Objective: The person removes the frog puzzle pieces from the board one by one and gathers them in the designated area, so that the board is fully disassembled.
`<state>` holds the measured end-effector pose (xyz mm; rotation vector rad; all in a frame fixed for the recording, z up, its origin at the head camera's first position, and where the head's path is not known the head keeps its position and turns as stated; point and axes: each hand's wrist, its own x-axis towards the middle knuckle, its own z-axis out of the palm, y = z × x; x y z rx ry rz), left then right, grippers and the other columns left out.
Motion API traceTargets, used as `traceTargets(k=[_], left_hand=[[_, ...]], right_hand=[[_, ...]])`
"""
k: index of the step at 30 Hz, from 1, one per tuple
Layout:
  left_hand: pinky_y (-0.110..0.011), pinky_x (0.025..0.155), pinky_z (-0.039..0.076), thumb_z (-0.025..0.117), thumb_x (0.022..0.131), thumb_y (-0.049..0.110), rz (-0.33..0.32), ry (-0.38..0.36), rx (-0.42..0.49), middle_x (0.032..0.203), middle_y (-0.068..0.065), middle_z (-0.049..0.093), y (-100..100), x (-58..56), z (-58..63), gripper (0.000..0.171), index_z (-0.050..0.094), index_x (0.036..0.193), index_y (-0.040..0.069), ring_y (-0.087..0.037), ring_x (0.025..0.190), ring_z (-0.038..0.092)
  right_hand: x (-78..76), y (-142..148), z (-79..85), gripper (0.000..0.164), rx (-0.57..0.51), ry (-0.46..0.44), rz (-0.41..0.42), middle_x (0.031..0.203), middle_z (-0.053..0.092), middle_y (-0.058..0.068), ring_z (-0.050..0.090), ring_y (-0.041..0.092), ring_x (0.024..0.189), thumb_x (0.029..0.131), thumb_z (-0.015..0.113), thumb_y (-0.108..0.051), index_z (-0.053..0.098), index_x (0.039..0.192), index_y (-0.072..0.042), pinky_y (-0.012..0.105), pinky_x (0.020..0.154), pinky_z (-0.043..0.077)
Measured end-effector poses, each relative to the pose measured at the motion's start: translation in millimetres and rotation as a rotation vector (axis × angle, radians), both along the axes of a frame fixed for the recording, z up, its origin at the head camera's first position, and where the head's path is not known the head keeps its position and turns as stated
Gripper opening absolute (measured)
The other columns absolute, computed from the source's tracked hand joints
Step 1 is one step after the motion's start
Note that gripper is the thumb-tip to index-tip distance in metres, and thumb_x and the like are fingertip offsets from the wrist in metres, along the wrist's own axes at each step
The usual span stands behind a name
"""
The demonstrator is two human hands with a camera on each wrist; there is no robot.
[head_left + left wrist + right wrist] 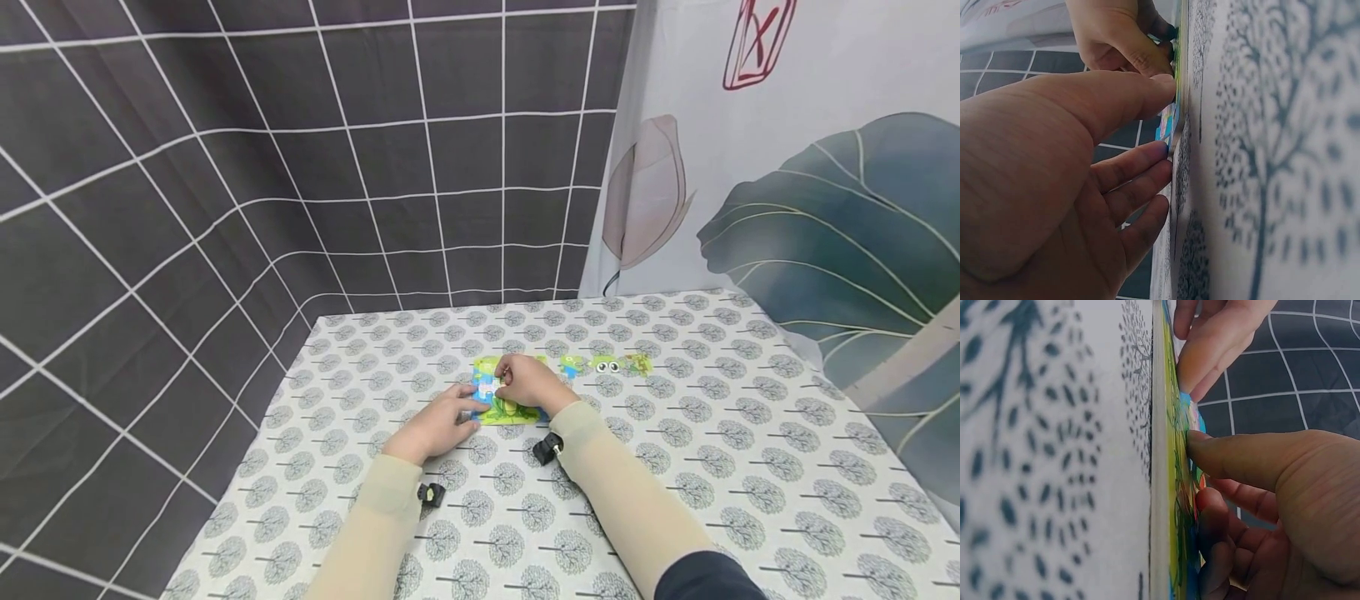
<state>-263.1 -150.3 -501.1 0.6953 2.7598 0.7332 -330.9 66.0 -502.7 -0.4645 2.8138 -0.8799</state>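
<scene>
A colourful jigsaw puzzle (510,414), green, yellow and blue, lies flat on the table. My left hand (441,423) rests at its left edge, with fairly straight fingers touching the border; in the left wrist view the thumb (1141,90) lies along the puzzle's edge. Over the middle of the puzzle, my right hand (534,383) has curled fingers and pinches a small puzzle piece (1201,480) between thumb and index finger, low against the surface. The hand hides much of the piece and the puzzle's upper right part.
Right of the puzzle lie loose pieces in a row: a green and blue one (572,365), one with big cartoon eyes (606,365) and a green-brown one (639,364). The tablecloth (510,533) has a tree print. A dark grid curtain (450,158) hangs behind.
</scene>
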Motion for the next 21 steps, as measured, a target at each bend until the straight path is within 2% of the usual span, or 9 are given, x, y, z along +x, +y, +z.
traceTargets(k=[11,21], left_hand=[[-0.056,0.123,0.031,0.069,0.102,0.028,0.005,0.003,-0.009,0.167,-0.004,0.036,-0.7,-0.8,-1.4,0.039,0.067,0.142,0.028,-0.034,0.152,0.035],[-0.056,0.123,0.030,0.069,0.102,0.028,0.003,-0.003,-0.004,0.167,-0.004,0.036,-0.2,-0.2,-0.2,0.039,0.068,0.141,0.027,-0.034,0.152,0.035]], right_hand=[[-0.7,2.7,1.0,0.027,-0.029,0.018,0.017,0.083,0.062,-0.001,0.058,0.016,0.074,0.086,0.082,-0.008,0.069,0.108,-0.015,0.033,0.073,0.052],[-0.1,3.9,-1.1,0.025,-0.026,0.035,0.036,0.081,0.062,-0.002,0.056,0.015,0.068,0.089,0.077,-0.008,0.069,0.112,-0.014,0.032,0.068,0.052]])
